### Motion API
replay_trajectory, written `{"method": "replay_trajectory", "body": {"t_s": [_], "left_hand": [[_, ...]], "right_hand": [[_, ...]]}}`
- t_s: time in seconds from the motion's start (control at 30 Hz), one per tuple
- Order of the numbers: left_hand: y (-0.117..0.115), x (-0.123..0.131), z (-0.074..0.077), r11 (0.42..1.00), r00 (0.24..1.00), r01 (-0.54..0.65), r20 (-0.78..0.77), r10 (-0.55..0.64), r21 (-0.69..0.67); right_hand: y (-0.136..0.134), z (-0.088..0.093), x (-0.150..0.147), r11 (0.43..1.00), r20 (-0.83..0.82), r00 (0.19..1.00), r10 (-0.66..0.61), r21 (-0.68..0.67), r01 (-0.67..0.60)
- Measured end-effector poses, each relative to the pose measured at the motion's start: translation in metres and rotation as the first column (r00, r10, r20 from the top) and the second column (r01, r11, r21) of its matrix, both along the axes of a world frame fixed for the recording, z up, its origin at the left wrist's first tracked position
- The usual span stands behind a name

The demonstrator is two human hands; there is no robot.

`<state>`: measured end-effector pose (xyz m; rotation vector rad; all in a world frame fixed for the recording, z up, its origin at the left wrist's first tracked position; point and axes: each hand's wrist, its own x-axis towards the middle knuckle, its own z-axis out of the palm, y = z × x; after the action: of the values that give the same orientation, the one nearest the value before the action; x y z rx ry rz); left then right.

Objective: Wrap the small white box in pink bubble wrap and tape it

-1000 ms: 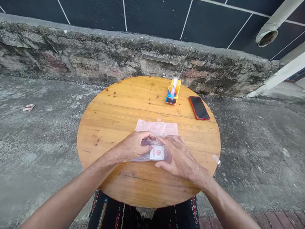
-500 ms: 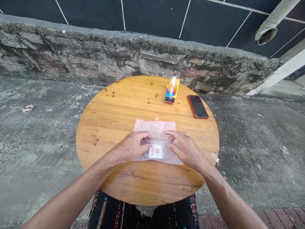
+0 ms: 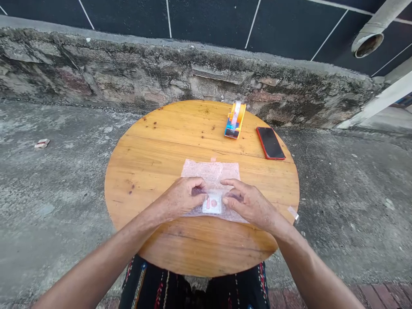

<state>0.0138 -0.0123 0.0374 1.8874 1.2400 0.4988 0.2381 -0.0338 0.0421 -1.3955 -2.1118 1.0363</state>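
Observation:
A sheet of clear, pinkish bubble wrap (image 3: 210,169) lies on the round wooden table (image 3: 154,154). On its near part sits a small white box (image 3: 212,205) with red print, apparently beneath a layer of the wrap. My left hand (image 3: 185,195) is curled at the box's left side, thumb tip at its edge, fingers on the wrap behind it. My right hand (image 3: 246,199) mirrors it on the right, thumb near the box's right edge and index finger stretched over the wrap. Both hands grip the wrap around the box; some fingertips are hidden.
A yellow and blue tape dispenser (image 3: 235,120) stands at the table's back right. Beside it lies a red-cased phone (image 3: 270,143). A strip of clear tape (image 3: 292,212) hangs at the right edge. A stone-based wall (image 3: 161,73) runs behind the table.
The wrap's raised fold between my hands has drawn nearer to the box. My right thumb has shifted slightly toward the box. The view has moved a little.

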Motion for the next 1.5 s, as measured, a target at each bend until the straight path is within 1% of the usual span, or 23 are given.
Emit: {"method": "replay_trajectory", "body": {"t_s": [0.17,0.3,0.47,0.7,0.9,0.93,1.0,1.07,1.1,1.13,1.2,1.27,1.37,1.5], "left_hand": [[-0.002,0.000,0.002,1.000,1.000,-0.001,0.012,0.002,-0.024],[-0.002,0.000,0.001,1.000,1.000,-0.001,0.022,0.001,-0.018],[0.000,0.001,0.002,1.000,1.000,0.004,0.007,-0.003,-0.019],[0.001,0.003,0.001,1.000,1.000,-0.010,-0.021,0.009,-0.017],[0.002,0.001,-0.003,1.000,1.000,-0.001,-0.010,0.001,0.005],[0.002,0.000,-0.004,1.000,1.000,0.001,0.004,-0.001,0.002],[0.002,0.000,-0.006,1.000,0.999,0.010,0.033,-0.010,-0.007],[0.002,0.000,-0.009,1.000,0.998,0.025,0.062,-0.025,-0.006],[0.002,0.001,-0.010,0.999,0.997,0.033,0.074,-0.033,-0.004],[0.002,0.001,-0.010,0.999,0.996,0.040,0.084,-0.040,-0.003],[0.002,0.002,-0.010,0.999,0.994,0.051,0.092,-0.050,-0.009],[0.002,0.003,-0.008,0.999,0.995,0.052,0.089,-0.051,-0.014],[0.002,0.005,-0.005,0.999,0.996,0.043,0.079,-0.042,-0.009],[0.004,0.002,-0.003,0.999,0.995,0.042,0.096,-0.038,-0.034]], "right_hand": [[-0.006,-0.001,-0.004,0.999,-0.023,1.000,-0.009,-0.039,0.008],[-0.009,-0.003,-0.002,0.999,-0.042,0.999,0.007,-0.044,-0.009],[-0.010,-0.006,0.007,0.998,-0.016,0.998,-0.063,-0.027,0.062],[-0.012,-0.013,0.004,0.988,0.065,0.987,-0.147,0.058,0.144],[-0.015,-0.019,0.004,0.977,0.064,0.978,-0.198,0.098,0.192],[-0.016,-0.019,0.005,0.970,0.061,0.975,-0.215,0.132,0.205],[-0.018,-0.016,0.005,0.941,0.057,0.969,-0.240,0.260,0.218],[-0.021,-0.008,0.002,0.882,0.069,0.969,-0.235,0.435,0.183],[-0.024,-0.004,-0.001,0.850,0.088,0.973,-0.215,0.507,0.142],[-0.027,0.001,-0.005,0.822,0.111,0.976,-0.187,0.561,0.094],[-0.032,0.008,-0.016,0.786,0.150,0.980,-0.128,0.618,0.009],[-0.037,0.010,-0.027,0.774,0.192,0.979,-0.072,0.629,-0.066],[-0.041,0.006,-0.038,0.791,0.297,0.955,-0.014,0.587,-0.172],[-0.040,-0.003,-0.041,0.802,0.403,0.915,-0.012,0.551,-0.232]]}}
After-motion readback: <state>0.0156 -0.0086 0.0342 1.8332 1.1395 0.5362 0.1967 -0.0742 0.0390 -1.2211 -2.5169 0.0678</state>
